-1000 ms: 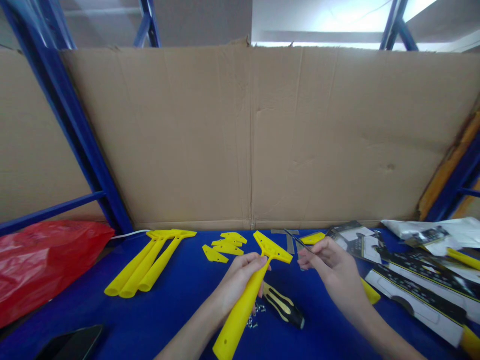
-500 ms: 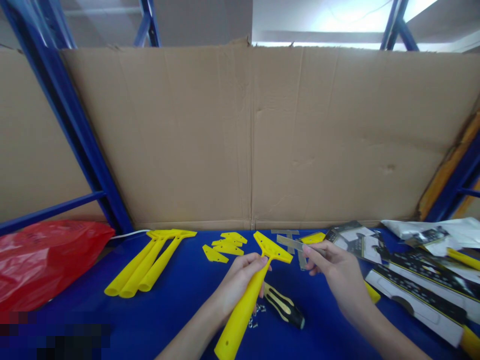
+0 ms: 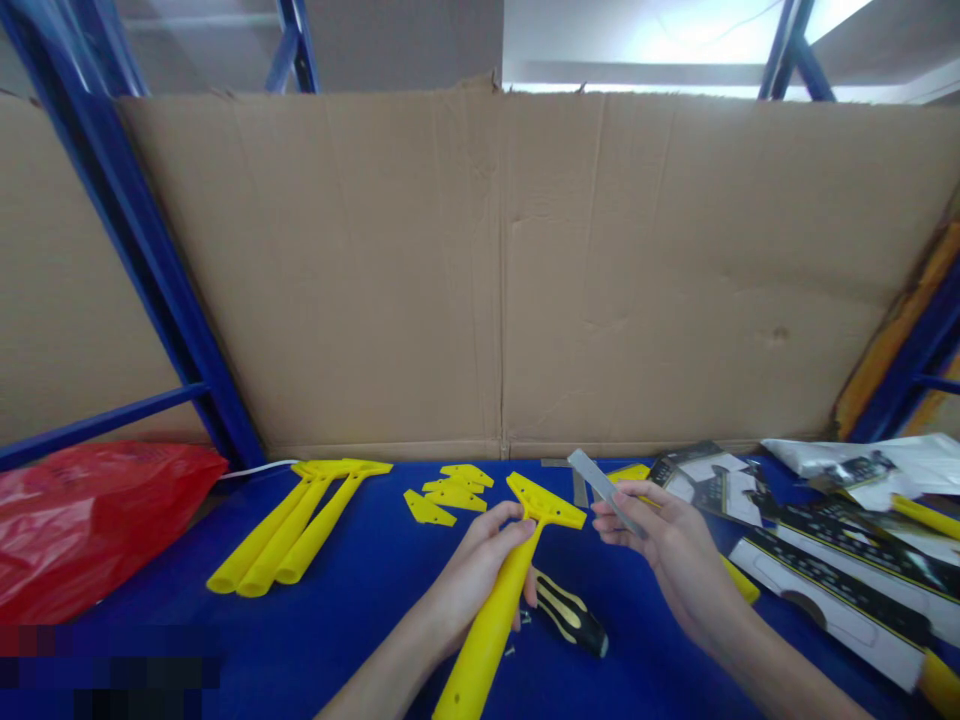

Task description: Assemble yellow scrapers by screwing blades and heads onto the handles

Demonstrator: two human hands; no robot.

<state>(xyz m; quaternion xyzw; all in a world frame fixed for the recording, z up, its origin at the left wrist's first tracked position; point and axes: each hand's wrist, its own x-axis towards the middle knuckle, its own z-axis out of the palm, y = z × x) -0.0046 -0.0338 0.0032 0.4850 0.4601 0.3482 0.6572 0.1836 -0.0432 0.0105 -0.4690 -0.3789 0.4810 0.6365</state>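
Left hand [image 3: 472, 565] gripping yellow T-headed handle [image 3: 499, 615] just under its head, over the blue table [image 3: 337, 605]. Relative to that handle: right hand [image 3: 667, 535] pinching a flat metal strip [image 3: 591, 475], right side, not touching. Black-and-cream tool grip [image 3: 574, 615] just right. Yellow plates [image 3: 456, 495] left, three similar handles [image 3: 295, 527] farther left.

Red plastic [image 3: 112, 535] at left, near blue post [image 3: 172, 300]; cardboard panel [image 3: 375, 270] behind.

The blue table [image 3: 300, 645] bears three yellow handles [image 3: 289, 530] left of the left hand [image 3: 472, 562], yellow plates [image 3: 455, 494] beyond it, screws [image 3: 526, 617] and a screwdriver [image 3: 574, 615] right of it; packages [image 3: 832, 595] lie right of the right hand [image 3: 671, 535].
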